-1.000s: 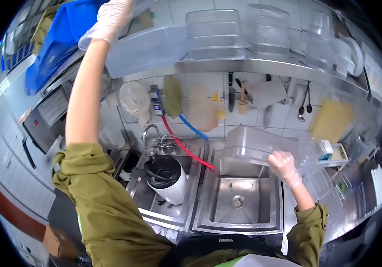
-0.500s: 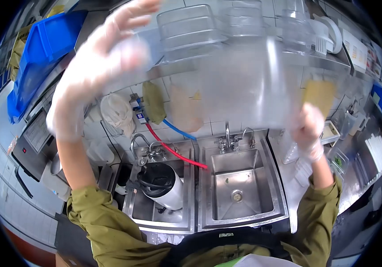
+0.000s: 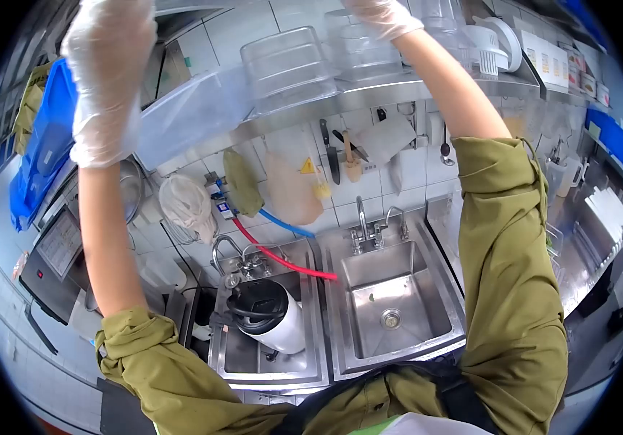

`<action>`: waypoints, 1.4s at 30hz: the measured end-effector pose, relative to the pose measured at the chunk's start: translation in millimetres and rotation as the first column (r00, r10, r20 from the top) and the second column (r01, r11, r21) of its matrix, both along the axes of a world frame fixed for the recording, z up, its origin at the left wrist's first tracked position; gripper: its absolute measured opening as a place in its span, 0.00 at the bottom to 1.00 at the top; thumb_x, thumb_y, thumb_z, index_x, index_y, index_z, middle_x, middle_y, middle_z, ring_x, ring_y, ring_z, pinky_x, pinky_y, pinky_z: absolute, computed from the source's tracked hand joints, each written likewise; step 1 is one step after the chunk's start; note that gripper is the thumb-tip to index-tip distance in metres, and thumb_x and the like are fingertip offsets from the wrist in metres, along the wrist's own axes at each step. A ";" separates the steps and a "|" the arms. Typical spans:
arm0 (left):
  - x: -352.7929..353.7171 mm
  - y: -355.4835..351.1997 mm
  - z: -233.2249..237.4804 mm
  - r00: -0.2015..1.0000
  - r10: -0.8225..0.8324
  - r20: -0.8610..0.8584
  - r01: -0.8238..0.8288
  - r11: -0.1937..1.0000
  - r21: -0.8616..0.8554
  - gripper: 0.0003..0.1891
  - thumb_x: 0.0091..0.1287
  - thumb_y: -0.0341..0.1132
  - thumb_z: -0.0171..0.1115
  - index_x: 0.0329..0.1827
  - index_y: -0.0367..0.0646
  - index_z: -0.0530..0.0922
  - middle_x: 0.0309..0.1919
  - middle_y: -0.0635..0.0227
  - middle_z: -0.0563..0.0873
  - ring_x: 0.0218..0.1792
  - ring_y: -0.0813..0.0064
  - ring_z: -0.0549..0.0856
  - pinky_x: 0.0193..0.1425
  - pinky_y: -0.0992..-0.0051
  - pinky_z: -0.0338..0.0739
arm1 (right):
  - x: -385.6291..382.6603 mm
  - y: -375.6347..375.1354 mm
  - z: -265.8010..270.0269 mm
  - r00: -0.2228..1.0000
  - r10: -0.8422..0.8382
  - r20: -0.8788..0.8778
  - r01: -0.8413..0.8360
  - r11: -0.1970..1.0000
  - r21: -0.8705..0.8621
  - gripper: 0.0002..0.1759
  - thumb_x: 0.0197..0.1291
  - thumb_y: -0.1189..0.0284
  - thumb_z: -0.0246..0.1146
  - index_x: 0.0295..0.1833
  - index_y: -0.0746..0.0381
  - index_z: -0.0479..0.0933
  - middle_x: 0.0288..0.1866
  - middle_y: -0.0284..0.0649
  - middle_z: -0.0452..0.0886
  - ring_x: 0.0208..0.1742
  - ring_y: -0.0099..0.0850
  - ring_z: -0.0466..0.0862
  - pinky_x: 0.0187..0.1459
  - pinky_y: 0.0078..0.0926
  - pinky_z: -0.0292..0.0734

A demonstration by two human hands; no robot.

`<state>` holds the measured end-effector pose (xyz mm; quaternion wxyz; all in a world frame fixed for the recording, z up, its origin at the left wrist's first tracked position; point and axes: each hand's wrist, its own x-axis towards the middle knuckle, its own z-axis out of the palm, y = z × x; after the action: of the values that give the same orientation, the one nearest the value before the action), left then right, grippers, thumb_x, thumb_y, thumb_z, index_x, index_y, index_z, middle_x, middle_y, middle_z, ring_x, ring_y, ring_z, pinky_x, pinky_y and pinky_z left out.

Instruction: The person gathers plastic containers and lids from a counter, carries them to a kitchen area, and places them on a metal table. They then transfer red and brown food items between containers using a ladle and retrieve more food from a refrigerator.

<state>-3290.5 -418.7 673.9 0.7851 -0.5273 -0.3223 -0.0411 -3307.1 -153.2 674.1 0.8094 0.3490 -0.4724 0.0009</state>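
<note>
Both of my arms reach up toward the top of the view. My left hand [image 3: 108, 80], in a clear plastic glove, is raised at the upper left, and its fingers are not clearly visible. My right hand [image 3: 384, 16], also gloved, is cut off by the top edge, above a stack of clear containers [image 3: 369, 58]. Whether either hand holds something is hidden. Beside the stack, a clear food container [image 3: 286, 65] sits upside down on the steel shelf [image 3: 391, 88]. A large translucent bin [image 3: 195, 116] lies to its left, nearest my left hand.
Below are two steel sinks; the right one [image 3: 398, 297] has a drain, and the left holds a white-and-black vessel [image 3: 271, 319]. A red hose [image 3: 282, 259] crosses between them. Knives [image 3: 331, 156] hang on the tiled wall. Blue bins [image 3: 43, 159] stand at far left.
My right hand has risen up and left from the right side; the translucent container it carried is out of sight. My left hand has moved up and left. The view has shifted slightly.
</note>
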 end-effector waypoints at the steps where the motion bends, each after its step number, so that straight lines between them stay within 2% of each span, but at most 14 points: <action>1: -8.4 5.8 -1.2 0.997 0.049 -0.067 -0.044 0.996 0.077 0.26 0.48 0.12 0.45 0.51 0.38 0.76 0.49 0.53 0.80 0.54 0.58 0.78 0.58 0.71 0.71 | -8.1 -0.5 -1.5 0.979 -0.135 -0.150 0.137 0.991 -0.003 0.06 0.56 0.74 0.60 0.31 0.60 0.69 0.21 0.39 0.70 0.19 0.34 0.72 0.21 0.25 0.67; 5: -31.8 28.5 -27.1 0.973 0.196 0.124 -0.195 0.981 -0.021 0.25 0.51 0.16 0.52 0.53 0.47 0.77 0.52 0.60 0.79 0.56 0.59 0.77 0.58 0.66 0.72 | -54.0 29.9 -34.4 0.786 -0.545 0.292 0.575 0.818 -0.021 0.10 0.53 0.65 0.61 0.36 0.60 0.72 0.30 0.42 0.77 0.30 0.42 0.78 0.31 0.36 0.74; 9: -79.3 66.7 -51.8 0.960 0.211 0.186 -0.225 0.972 0.060 0.25 0.56 0.24 0.53 0.59 0.53 0.73 0.55 0.67 0.78 0.59 0.63 0.74 0.55 0.62 0.74 | -71.2 52.5 -49.6 0.555 -0.595 0.582 0.681 0.726 0.093 0.12 0.52 0.66 0.58 0.42 0.59 0.74 0.37 0.45 0.79 0.41 0.44 0.78 0.41 0.42 0.74; 13: -120.5 87.9 -74.4 0.799 0.562 0.214 -0.560 0.825 -0.075 0.36 0.56 0.28 0.60 0.69 0.51 0.59 0.67 0.69 0.64 0.66 0.57 0.66 0.65 0.63 0.66 | -94.6 92.2 -69.1 0.814 -0.467 0.347 0.491 0.871 0.020 0.14 0.54 0.69 0.55 0.46 0.62 0.75 0.41 0.47 0.80 0.42 0.43 0.80 0.42 0.37 0.76; 14: -138.2 93.8 -82.5 0.893 0.362 0.267 -0.339 0.932 -0.130 0.43 0.48 0.12 0.49 0.70 0.55 0.56 0.68 0.74 0.62 0.68 0.57 0.61 0.65 0.70 0.67 | -79.5 81.1 -79.7 0.822 -0.464 0.331 0.504 0.862 -0.044 0.14 0.55 0.70 0.54 0.47 0.62 0.75 0.41 0.47 0.80 0.42 0.41 0.80 0.42 0.35 0.77; 17: -166.7 85.8 -94.0 0.795 0.507 0.333 -0.407 0.853 -0.327 0.35 0.56 0.18 0.42 0.71 0.51 0.55 0.70 0.64 0.58 0.71 0.60 0.54 0.74 0.67 0.49 | -11.7 51.3 -141.0 0.876 -0.225 0.427 0.310 0.940 -0.141 0.05 0.56 0.74 0.52 0.36 0.62 0.72 0.28 0.43 0.73 0.31 0.38 0.76 0.35 0.35 0.73; 21: -181.2 81.3 -85.0 0.809 0.473 0.348 -0.288 0.836 -0.468 0.32 0.53 0.32 0.59 0.65 0.42 0.65 0.66 0.58 0.64 0.68 0.60 0.60 0.71 0.66 0.53 | 97.5 33.0 -293.2 0.530 -0.086 0.843 0.455 0.869 -0.197 0.12 0.53 0.75 0.53 0.44 0.60 0.74 0.38 0.43 0.76 0.41 0.43 0.77 0.44 0.37 0.73; 24: -167.4 78.5 -99.6 0.782 0.336 0.525 -0.047 0.872 -0.488 0.24 0.63 0.33 0.53 0.63 0.37 0.66 0.62 0.57 0.69 0.63 0.61 0.67 0.68 0.68 0.57 | 172.0 64.3 -428.6 0.391 0.227 0.892 0.618 0.653 -0.437 0.12 0.56 0.72 0.54 0.45 0.61 0.73 0.40 0.45 0.76 0.43 0.42 0.77 0.45 0.36 0.73; 27: -74.9 103.3 -170.2 0.711 0.032 0.702 0.185 0.955 -0.232 0.18 0.67 0.29 0.49 0.59 0.36 0.70 0.56 0.58 0.76 0.58 0.64 0.74 0.63 0.69 0.64 | 291.0 106.1 -549.5 0.429 0.195 0.882 0.884 0.113 -0.454 0.15 0.55 0.73 0.53 0.50 0.64 0.71 0.48 0.46 0.73 0.51 0.39 0.74 0.53 0.32 0.69; 29: -82.6 126.7 -217.1 0.503 -0.121 0.856 0.552 0.807 -0.210 0.16 0.67 0.24 0.47 0.57 0.32 0.71 0.54 0.56 0.78 0.55 0.67 0.77 0.61 0.70 0.69 | 353.8 127.0 -582.2 0.580 0.247 0.776 0.797 -0.370 -0.478 0.19 0.52 0.68 0.57 0.49 0.67 0.71 0.44 0.49 0.75 0.48 0.42 0.75 0.52 0.34 0.70; 30: -59.6 147.1 -248.5 0.123 -0.101 0.987 0.687 0.727 -0.011 0.16 0.65 0.23 0.47 0.55 0.30 0.72 0.53 0.53 0.78 0.53 0.67 0.78 0.59 0.72 0.70 | 375.1 134.9 -581.8 0.615 0.235 0.752 0.709 -0.582 -0.398 0.20 0.50 0.67 0.60 0.48 0.68 0.72 0.40 0.51 0.76 0.46 0.45 0.76 0.50 0.35 0.71; 36: 92.6 326.7 -420.8 -0.090 0.617 0.782 0.894 0.396 -0.210 0.24 0.61 0.38 0.59 0.60 0.39 0.69 0.55 0.56 0.76 0.58 0.62 0.74 0.63 0.68 0.66 | 412.2 211.9 -690.5 0.678 0.540 0.499 0.708 -0.662 -0.246 0.28 0.41 0.65 0.61 0.46 0.77 0.72 0.39 0.62 0.79 0.42 0.50 0.81 0.45 0.36 0.75; 38: 134.9 390.4 -507.2 0.037 0.633 0.773 0.952 0.213 -0.220 0.37 0.57 0.39 0.63 0.67 0.37 0.57 0.62 0.50 0.68 0.63 0.60 0.69 0.66 0.66 0.63 | 409.9 213.7 -699.7 0.741 0.519 0.425 0.659 -0.685 -0.311 0.25 0.43 0.69 0.59 0.45 0.77 0.72 0.40 0.63 0.78 0.44 0.50 0.81 0.47 0.36 0.74; 42: 207.9 452.1 -573.8 -0.166 0.793 0.586 0.980 0.196 0.012 0.52 0.51 0.42 0.70 0.70 0.31 0.43 0.67 0.41 0.56 0.69 0.56 0.58 0.70 0.66 0.55 | 404.6 170.3 -640.5 0.576 0.666 0.473 0.782 -0.618 -0.082 0.29 0.47 0.64 0.59 0.52 0.74 0.68 0.48 0.62 0.75 0.53 0.50 0.77 0.54 0.36 0.70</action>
<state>-3082.7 33.4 100.1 -0.3788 -0.6301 -0.5735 -0.3613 -2902.5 17.1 33.6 0.2262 -0.7559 -0.4716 0.3939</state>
